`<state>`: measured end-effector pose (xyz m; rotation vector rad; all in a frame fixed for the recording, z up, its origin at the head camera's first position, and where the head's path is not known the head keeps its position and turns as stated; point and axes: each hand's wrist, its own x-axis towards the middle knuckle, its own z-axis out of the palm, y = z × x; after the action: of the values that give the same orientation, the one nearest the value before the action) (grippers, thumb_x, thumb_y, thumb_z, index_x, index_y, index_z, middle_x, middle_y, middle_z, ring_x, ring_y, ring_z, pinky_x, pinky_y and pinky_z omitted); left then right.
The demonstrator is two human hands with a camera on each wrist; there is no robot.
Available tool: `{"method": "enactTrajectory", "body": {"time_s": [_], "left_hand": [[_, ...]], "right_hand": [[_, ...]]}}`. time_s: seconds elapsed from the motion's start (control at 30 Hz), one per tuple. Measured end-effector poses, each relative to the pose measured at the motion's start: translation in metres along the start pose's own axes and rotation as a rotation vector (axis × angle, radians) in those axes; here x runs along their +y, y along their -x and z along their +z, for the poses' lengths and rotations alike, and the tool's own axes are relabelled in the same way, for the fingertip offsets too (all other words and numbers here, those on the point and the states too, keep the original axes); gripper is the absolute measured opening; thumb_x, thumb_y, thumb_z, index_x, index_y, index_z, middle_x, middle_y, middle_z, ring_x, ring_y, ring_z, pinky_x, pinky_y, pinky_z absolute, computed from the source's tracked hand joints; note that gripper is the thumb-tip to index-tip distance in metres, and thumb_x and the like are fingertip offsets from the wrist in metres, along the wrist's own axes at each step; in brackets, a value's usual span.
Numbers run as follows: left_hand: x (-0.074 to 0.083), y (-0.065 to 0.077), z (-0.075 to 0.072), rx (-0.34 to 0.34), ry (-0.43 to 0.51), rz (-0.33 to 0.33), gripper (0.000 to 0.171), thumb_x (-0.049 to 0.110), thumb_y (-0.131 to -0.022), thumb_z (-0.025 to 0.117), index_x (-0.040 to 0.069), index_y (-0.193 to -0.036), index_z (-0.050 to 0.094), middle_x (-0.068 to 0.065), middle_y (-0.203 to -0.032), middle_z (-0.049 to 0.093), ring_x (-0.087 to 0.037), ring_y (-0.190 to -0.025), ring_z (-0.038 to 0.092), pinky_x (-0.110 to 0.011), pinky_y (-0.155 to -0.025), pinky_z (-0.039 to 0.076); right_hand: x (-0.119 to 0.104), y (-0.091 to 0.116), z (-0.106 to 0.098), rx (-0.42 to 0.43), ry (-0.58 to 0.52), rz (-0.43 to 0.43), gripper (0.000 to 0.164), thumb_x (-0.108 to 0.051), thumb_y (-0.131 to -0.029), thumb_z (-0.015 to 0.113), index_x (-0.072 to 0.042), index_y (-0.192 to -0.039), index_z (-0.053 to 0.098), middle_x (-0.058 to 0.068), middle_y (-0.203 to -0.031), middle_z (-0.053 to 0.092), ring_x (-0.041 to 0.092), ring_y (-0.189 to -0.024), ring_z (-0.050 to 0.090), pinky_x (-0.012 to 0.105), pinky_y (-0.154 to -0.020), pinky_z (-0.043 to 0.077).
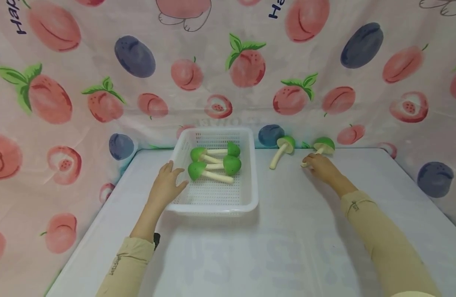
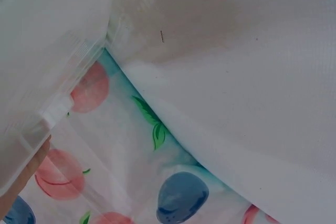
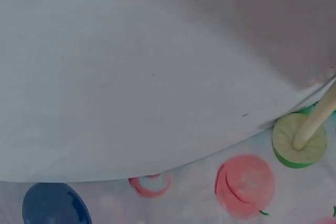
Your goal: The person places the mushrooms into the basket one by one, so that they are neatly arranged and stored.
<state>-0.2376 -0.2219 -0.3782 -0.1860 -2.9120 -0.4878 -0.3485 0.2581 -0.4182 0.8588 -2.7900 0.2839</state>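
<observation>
At the frame's right, the right hand (image 1: pixel 322 168) pinches a mushroom (image 1: pixel 324 144) by the stem, cap just above, while the left hand (image 1: pixel 164 184), fingers spread, touches the basket (image 1: pixel 216 208).

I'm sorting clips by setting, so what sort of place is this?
Probably a staged tabletop set-up, though the wider room is out of view: a fruit-print backdrop behind a plain white table, with a white basket holding green-capped, artificial-looking mushrooms.

Grn-capped, cream-stemmed mushrooms (image 1: pixel 228 166), wht basket (image 1: pixel 213 208), pink fruit-print cloth (image 1: pixel 216 53)
</observation>
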Motion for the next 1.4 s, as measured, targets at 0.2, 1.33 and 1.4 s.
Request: {"method": "enactTrajectory", "body": {"time_s": [0.2, 1.33, 1.4], "left_hand": [[0.000, 0.000, 0.000, 0.005, 0.009, 0.012, 0.047, 0.027, -0.088, 0.064, -0.002, -0.124, 0.057, -0.036, -0.144, 0.031, -0.049, -0.135, 0.028, -0.061, -0.107, 0.031], [-0.001, -0.002, -0.003, -0.018, -0.003, -0.004, 0.047, 0.026, -0.089, 0.064, -0.001, -0.126, 0.056, -0.034, -0.146, 0.029, -0.048, -0.136, 0.027, -0.061, -0.107, 0.031], [0.000, -0.002, -0.003, -0.014, 0.000, -0.005, 0.047, 0.026, -0.088, 0.064, -0.001, -0.126, 0.056, -0.034, -0.146, 0.030, -0.048, -0.136, 0.027, -0.061, -0.107, 0.031]], "right_hand": [[0.003, -0.005, 0.002, 0.027, 0.115, -0.008, 0.030, 0.018, -0.075, 0.061, 0.012, -0.105, 0.059, 0.029, -0.103, 0.060, 0.045, -0.097, 0.057, 0.052, -0.085, 0.049], [0.017, -0.026, 0.025, -0.104, 0.370, 0.198, 0.007, 0.007, -0.080, 0.059, 0.010, -0.086, 0.061, 0.026, -0.088, 0.061, 0.044, -0.091, 0.058, 0.054, -0.078, 0.051], [0.019, -0.027, 0.024, -0.094, 0.369, 0.168, 0.006, 0.007, -0.078, 0.060, 0.010, -0.084, 0.060, 0.026, -0.084, 0.062, 0.044, -0.085, 0.059, 0.053, -0.075, 0.051]]}}
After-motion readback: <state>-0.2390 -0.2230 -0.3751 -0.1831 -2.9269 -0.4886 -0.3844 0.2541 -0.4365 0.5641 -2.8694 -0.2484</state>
